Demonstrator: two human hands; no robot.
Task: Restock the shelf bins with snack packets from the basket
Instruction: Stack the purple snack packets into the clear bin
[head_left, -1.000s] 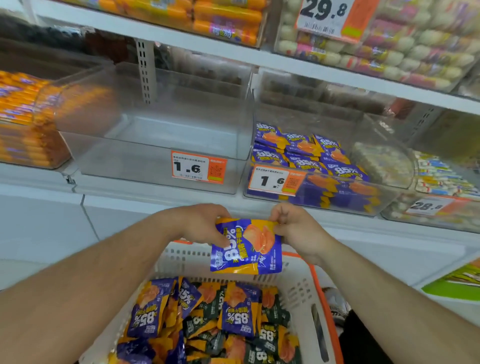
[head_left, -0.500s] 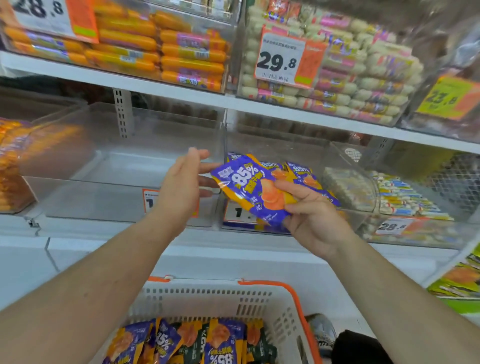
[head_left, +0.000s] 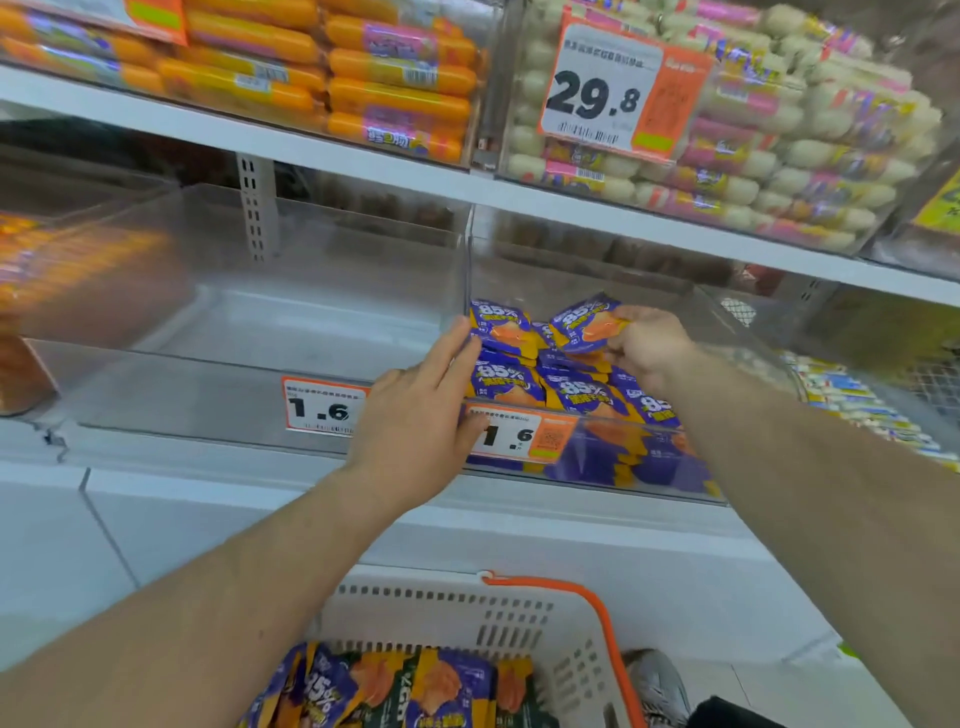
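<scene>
Many packets (head_left: 415, 691) lie heaped in the basket (head_left: 519, 623), nearest the viewer and well below the bin (head_left: 597, 467), a mix of purple-and-orange and dark green ones. Farther on, the left hand (head_left: 415, 415) rests flat against the bin's left front corner, fingers (head_left: 452, 353) straight and holding nothing, apparently steadying the clear wall. Beyond it, over the bin, the right hand (head_left: 649, 348) pinches one purple packet (head_left: 584, 322) by its right edge, thumb and fingers curled on the foil, the packet tilted above the rows already stacked inside. Left of the bin stands a second clear bin (head_left: 234, 322), with nothing visible in it. Judging by the look, these packets are light, thin and crinkly, with a glossy film that could slip under a loose pinch; the contents seem soft enough to bend without harm. A sealed edge or corner looks the best place to hold, as now, since the flat face gives little purchase. Laying it flat on the rows should keep it from sliding forward.
</scene>
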